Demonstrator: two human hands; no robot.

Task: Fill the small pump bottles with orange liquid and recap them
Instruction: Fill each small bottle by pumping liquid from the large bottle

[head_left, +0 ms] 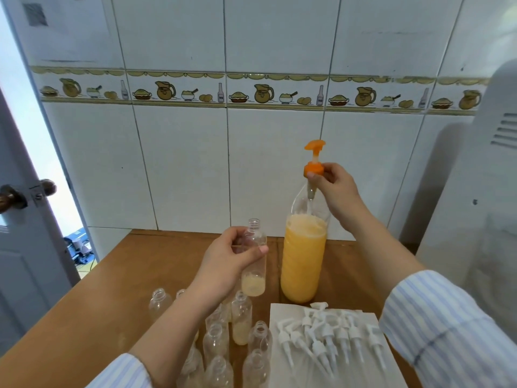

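A tall clear bottle of orange liquid (303,259) stands on the wooden table (117,289). My right hand (334,189) pinches the collar of its orange pump head (314,158), which is lifted above the neck with its tube still inside. My left hand (226,261) holds a small uncapped clear bottle (254,256) upright above the table, left of the big bottle; a little orange liquid sits in its bottom. Several small uncapped bottles (215,340) stand near the front, one (241,320) partly filled. White pump caps (330,337) lie on a white sheet (282,312).
A tiled wall with a jug-pattern border (223,91) backs the table. A white appliance (481,205) stands at the right. A door with a brown knob (12,196) is open at the left.
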